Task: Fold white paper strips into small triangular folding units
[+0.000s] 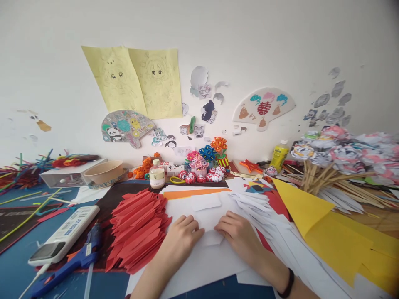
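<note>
A small folded piece of white paper [212, 238] lies between my two hands, over large white sheets [193, 270]. My left hand [183, 237] pinches its left end between thumb and curled fingers. At the right end, my right hand [238, 233] has its fingertips closed on the paper's edge. Just beyond sits another small white paper piece [206, 202], touched by neither hand. Red folded paper strips [140, 228] are piled left of my left hand. White folded strips [254, 207] fan out past my right hand.
On the left lie a blue glue gun [82, 257] and a white power strip [67, 234]. A bottle [156, 174] stands behind the red strips. Yellow paper [343, 241] and paper flowers on sticks [327, 151] are at right. A wall [199, 25] rises behind.
</note>
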Demonstrator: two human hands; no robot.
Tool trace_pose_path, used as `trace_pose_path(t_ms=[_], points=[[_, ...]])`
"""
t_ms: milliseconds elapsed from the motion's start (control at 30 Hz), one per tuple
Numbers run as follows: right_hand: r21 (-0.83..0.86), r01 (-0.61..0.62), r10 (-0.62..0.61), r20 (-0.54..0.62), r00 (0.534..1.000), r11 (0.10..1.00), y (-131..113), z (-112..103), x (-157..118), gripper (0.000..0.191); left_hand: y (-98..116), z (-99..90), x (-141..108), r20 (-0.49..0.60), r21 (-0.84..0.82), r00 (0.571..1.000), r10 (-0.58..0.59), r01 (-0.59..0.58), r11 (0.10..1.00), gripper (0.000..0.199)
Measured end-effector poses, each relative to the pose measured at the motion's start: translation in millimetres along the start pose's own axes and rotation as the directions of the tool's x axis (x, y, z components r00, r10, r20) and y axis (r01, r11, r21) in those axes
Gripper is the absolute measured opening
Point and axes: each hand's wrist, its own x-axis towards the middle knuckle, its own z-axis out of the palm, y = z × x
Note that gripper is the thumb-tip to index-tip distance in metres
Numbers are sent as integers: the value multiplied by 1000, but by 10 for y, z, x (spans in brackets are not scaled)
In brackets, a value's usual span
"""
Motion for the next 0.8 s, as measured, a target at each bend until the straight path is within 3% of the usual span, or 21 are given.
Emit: trace_pose_path(t_ms=[167,333,533,800], points=[[-167,178,-185,-24,983,970,9,61,-23,18,10,-23,3,23,94,996,89,-90,991,10],[-363,297,-328,-25,945,884,-64,-14,-6,20,17,-1,17,29,154,989,142,-144,977,10],[-418,355,-406,-37,913,836,-118,-21,-7,19,10,-1,25,22,157,988,151,-153,976,11],[-421,336,-372,-3,928,842,-110,34,-31,21,66,-59,29,56,155,987,152,-160,975,13]])
